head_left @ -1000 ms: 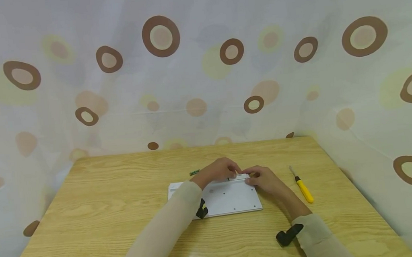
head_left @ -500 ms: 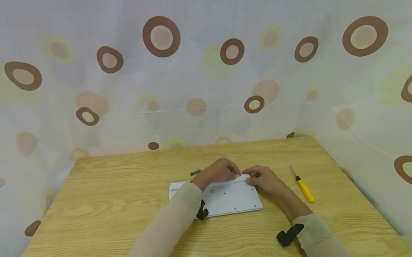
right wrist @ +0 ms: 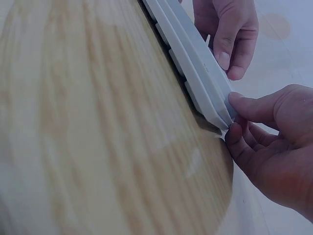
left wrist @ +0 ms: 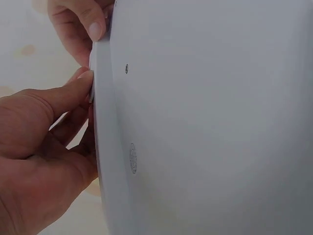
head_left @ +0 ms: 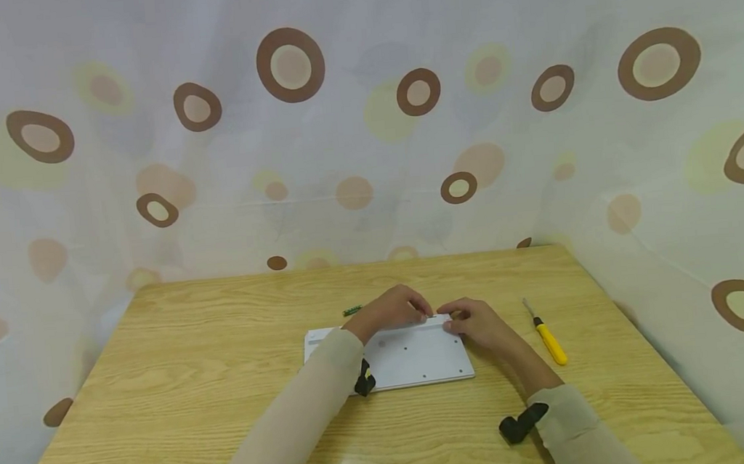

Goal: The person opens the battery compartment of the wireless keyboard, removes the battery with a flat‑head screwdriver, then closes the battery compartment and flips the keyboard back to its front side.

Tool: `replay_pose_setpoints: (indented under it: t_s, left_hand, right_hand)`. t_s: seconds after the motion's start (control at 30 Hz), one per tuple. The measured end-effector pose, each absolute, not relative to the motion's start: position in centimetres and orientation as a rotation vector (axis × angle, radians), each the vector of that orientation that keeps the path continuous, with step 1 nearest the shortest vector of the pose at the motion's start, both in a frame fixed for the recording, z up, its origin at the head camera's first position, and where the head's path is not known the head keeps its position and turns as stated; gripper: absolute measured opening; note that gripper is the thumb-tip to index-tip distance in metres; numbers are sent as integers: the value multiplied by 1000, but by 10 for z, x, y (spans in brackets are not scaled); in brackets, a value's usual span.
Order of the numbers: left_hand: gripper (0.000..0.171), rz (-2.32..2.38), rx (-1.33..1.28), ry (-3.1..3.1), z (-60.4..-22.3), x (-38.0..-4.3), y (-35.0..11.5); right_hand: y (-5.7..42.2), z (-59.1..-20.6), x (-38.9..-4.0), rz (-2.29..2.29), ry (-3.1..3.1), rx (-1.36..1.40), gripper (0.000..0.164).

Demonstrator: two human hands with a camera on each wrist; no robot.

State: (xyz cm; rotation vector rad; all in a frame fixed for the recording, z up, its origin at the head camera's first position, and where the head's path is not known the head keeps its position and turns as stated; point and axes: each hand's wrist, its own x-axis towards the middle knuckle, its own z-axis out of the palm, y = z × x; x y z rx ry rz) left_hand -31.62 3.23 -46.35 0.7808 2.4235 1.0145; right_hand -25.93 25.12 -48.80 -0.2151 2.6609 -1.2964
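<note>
A white keyboard (head_left: 415,360) lies upside down on the wooden table, its flat back with small screw holes facing up. Keys (right wrist: 195,97) show along its underside in the right wrist view. My left hand (head_left: 394,308) reaches over its far raised edge; thumb and fingers pinch that edge, where a thin white piece (left wrist: 91,93) shows beside the thumb. What lies behind those fingers is hidden. At the far right corner, my right hand (head_left: 479,324) grips the keyboard between thumb and curled fingers. The two hands are close together but apart.
A screwdriver (head_left: 551,342) with a yellow handle lies to the right of the keyboard. Beyond my left wrist is a small green battery (head_left: 353,311). A patterned cloth (head_left: 353,153) hangs behind the wooden table (head_left: 223,345).
My left fingers have shifted slightly along the far edge, and the dark gap beside the white strip there no longer shows. The right hand has stayed in place.
</note>
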Motion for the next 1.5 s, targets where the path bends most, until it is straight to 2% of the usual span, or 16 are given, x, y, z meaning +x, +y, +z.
replay_pose_setpoints:
  t_s: [0.63, 0.83, 1.1, 1.27, 1.5]
  left_hand:
    - [17, 1047, 855, 2411, -469, -319, 29]
    - [22, 1080, 877, 2397, -464, -312, 42]
    - [24, 1032, 826, 2426, -469, -311, 59]
    - [26, 1023, 813, 2419, -471, -310, 64]
    - [28, 1000, 814, 2442, -468, -307, 70]
  right_hand:
    - [253, -483, -251, -1309, 2672, -150, 31]
    - [261, -480, -230, -1286, 2651, -120, 30]
    - [267, -479, -199, -1303, 2584, -217, 30]
    - [270, -480, -190, -1355, 2519, -218, 31]
    - [270, -478, -187, -1256, 2565, -261, 21]
